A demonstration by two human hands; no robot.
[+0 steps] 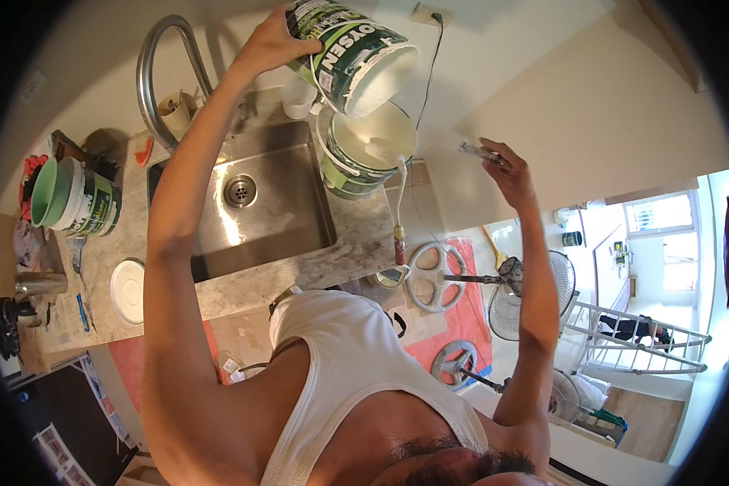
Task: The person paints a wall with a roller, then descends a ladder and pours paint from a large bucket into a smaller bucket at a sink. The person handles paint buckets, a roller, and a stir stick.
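My left hand (274, 44) grips a green Boysen paint bucket (352, 54) near its base. The bucket is tipped, its white-coated mouth just above a second paint bucket (352, 173), which stands on the counter beside the sink. Pale paint coats the inside of the lower bucket; whether any is flowing into it is not clear. Over that rim hangs a paint-coated tool with a red handle (400, 250), probably a roller frame. To the right, my right hand (511, 175) is raised, holding a small paint-smeared tool (479, 150) whose exact kind I cannot make out.
A steel sink (279, 200) with a tall faucet (143, 73) lies before me. Left on the stone counter (130, 243) are another paint bucket (100, 203), a white lid (127, 291) and a brush (76, 249). Standing fans (531, 294) and a ladder (638, 346) are at right.
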